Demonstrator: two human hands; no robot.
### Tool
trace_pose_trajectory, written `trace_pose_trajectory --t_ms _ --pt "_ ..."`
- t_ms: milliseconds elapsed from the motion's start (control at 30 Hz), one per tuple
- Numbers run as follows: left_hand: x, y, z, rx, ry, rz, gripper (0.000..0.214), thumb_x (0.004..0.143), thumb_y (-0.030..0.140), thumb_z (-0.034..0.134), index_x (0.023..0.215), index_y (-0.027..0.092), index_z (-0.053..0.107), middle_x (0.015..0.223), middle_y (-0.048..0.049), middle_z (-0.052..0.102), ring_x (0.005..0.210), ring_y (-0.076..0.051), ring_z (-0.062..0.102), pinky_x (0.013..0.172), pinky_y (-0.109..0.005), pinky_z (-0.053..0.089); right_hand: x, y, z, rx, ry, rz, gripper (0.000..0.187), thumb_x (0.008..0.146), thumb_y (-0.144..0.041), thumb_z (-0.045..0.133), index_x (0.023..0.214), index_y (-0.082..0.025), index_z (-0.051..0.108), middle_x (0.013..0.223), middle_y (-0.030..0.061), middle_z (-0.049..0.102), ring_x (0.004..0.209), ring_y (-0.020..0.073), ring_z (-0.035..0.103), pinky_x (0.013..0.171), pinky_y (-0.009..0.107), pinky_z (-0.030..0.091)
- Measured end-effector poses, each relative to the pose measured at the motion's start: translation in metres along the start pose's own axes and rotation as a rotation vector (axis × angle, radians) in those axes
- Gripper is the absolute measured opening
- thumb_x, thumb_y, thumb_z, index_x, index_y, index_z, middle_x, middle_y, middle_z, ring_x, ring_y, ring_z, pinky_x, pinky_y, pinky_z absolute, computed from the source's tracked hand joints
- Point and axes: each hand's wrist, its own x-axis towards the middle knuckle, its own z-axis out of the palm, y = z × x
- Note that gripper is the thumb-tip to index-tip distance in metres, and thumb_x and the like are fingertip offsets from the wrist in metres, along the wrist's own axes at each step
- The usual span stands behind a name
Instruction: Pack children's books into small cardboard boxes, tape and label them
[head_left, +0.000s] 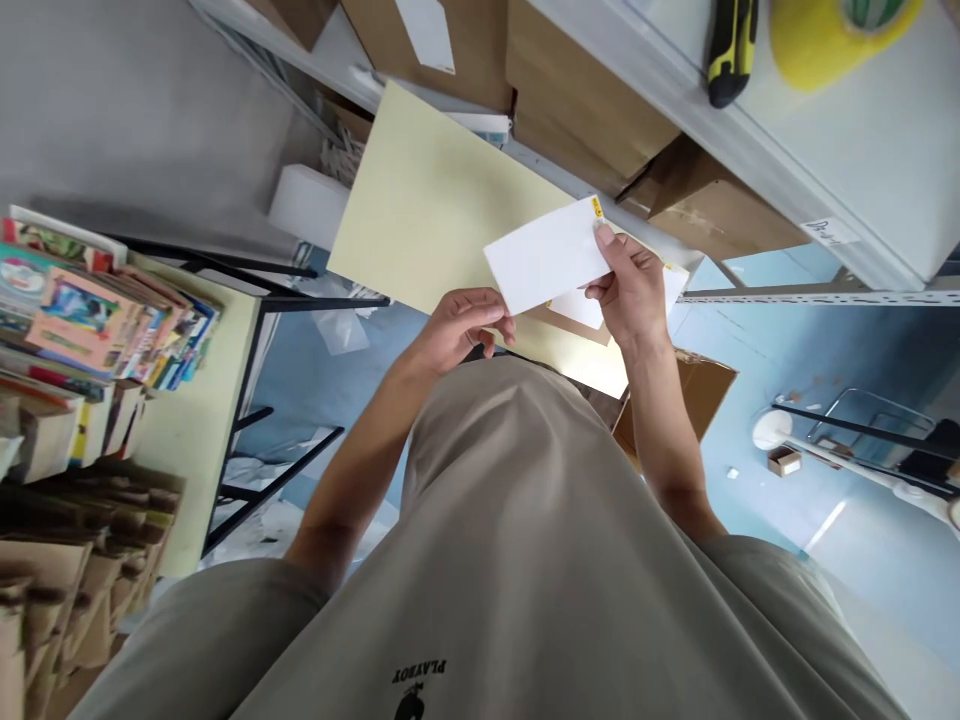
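My right hand point(631, 292) is closed on the right end of a white paper slip point(546, 256) that has a small yellow mark at its top corner. My left hand point(459, 326) is curled, with thumb and fingertips pinched at the slip's lower left corner. A second white sheet point(675, 284) shows behind my right hand. Both hands are held out in front of my beige shirt point(525, 520). Behind the slip leans a large pale yellow board point(427, 210).
A white metal shelf point(750, 150) above carries cardboard boxes point(585, 90), a yellow tape roll point(825, 40) and a yellow-black cutter point(731, 45). Stacked books point(90, 320) fill a table at the left. An open carton point(705, 390) stands on the blue floor.
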Motion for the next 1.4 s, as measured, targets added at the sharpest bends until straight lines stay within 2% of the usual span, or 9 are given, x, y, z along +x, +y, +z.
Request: trace_pose_trajectory --t_ms 200,433,533,700,967,1167,1267,1333,1400 --pt "-0.011 0.032 -0.054 0.044 -0.066 -0.006 0.042 0.078 0.055 0.096 0.087 0.017 0.082 0.092 -0.0122 0.085 0.078 -0.027 0.085 0.048 -0.026 0.058 0.007 -0.008 0.058 -0.167 0.003 -0.06 0.06 0.095 -0.082 0.084 0.084 -0.028 0.062 0.069 -0.0052 0.067 0.06 0.0134 0.075 0.048 0.023 0.06" --pt "-0.026 0.082 -0.108 0.185 -0.129 0.018 0.035 0.081 0.05 0.094 0.09 0.018 0.085 0.089 -0.0124 0.086 0.082 -0.028 0.085 0.054 -0.028 0.063 0.02 -0.003 0.116 -0.259 0.006 -0.088 0.065 0.095 -0.092 0.075 0.089 -0.028 0.065 0.075 -0.0025 0.069 0.069 0.0167 0.079 0.052 0.026 0.064" --pt "-0.03 0.093 -0.128 0.162 -0.139 0.032 0.035 0.081 0.051 0.095 0.089 0.018 0.085 0.09 -0.0129 0.086 0.079 -0.027 0.085 0.053 -0.028 0.062 0.025 -0.001 0.138 -0.256 0.017 -0.074 0.066 0.094 -0.092 0.076 0.089 -0.027 0.067 0.076 -0.0019 0.07 0.07 0.0174 0.081 0.052 0.026 0.065" --pt "-0.034 0.1 -0.157 0.1 -0.136 0.035 0.04 0.081 0.055 0.095 0.083 0.018 0.082 0.087 -0.0141 0.085 0.077 -0.029 0.085 0.051 -0.029 0.06 0.035 -0.003 0.168 -0.272 0.013 -0.062 0.066 0.093 -0.093 0.077 0.089 -0.027 0.068 0.076 -0.0023 0.071 0.071 0.0167 0.081 0.053 0.025 0.064" --pt "-0.036 0.11 -0.182 0.103 -0.056 0.036 0.04 0.082 0.056 0.094 0.081 0.019 0.078 0.083 -0.0112 0.084 0.073 -0.025 0.083 0.048 -0.026 0.056 0.048 -0.006 0.201 -0.311 -0.01 -0.037 0.072 0.09 -0.099 0.074 0.086 -0.027 0.066 0.073 -0.0018 0.069 0.071 0.0177 0.081 0.053 0.024 0.062" --pt "-0.036 0.117 -0.194 0.14 -0.033 0.037 0.037 0.081 0.053 0.092 0.082 0.019 0.077 0.081 -0.0098 0.082 0.073 -0.025 0.082 0.049 -0.027 0.056 0.057 0.001 0.212 -0.31 -0.027 -0.029 0.064 0.093 -0.09 0.08 0.087 -0.027 0.068 0.078 -0.0009 0.071 0.069 0.0163 0.078 0.056 0.026 0.065" --pt "-0.037 0.118 -0.199 0.169 -0.019 0.05 0.035 0.083 0.051 0.091 0.083 0.02 0.076 0.08 -0.009 0.081 0.075 -0.025 0.081 0.052 -0.028 0.057 0.058 0.008 0.221 -0.475 -0.017 -0.106 0.054 0.099 -0.081 0.079 0.1 -0.028 0.075 0.099 0.0036 0.079 0.096 0.0232 0.084 0.074 0.033 0.071" --pt "-0.036 0.118 -0.202 0.202 -0.005 0.053 0.033 0.085 0.05 0.091 0.086 0.02 0.077 0.081 -0.0088 0.08 0.077 -0.026 0.081 0.055 -0.03 0.058 0.05 0.009 0.229 -0.589 -0.025 -0.199 0.044 0.1 -0.072 0.084 0.112 -0.029 0.078 0.117 0.0066 0.082 0.121 0.0284 0.082 0.091 0.04 0.073" --pt "-0.035 0.117 -0.204 0.235 0.008 0.052 0.033 0.086 0.051 0.091 0.088 0.021 0.078 0.082 -0.0085 0.08 0.079 -0.026 0.081 0.058 -0.03 0.059 0.036 0.005 0.239 -0.638 -0.088 -0.265 0.037 0.102 -0.065 0.085 0.115 -0.031 0.081 0.126 0.0075 0.082 0.131 0.0299 0.078 0.104 0.045 0.071"
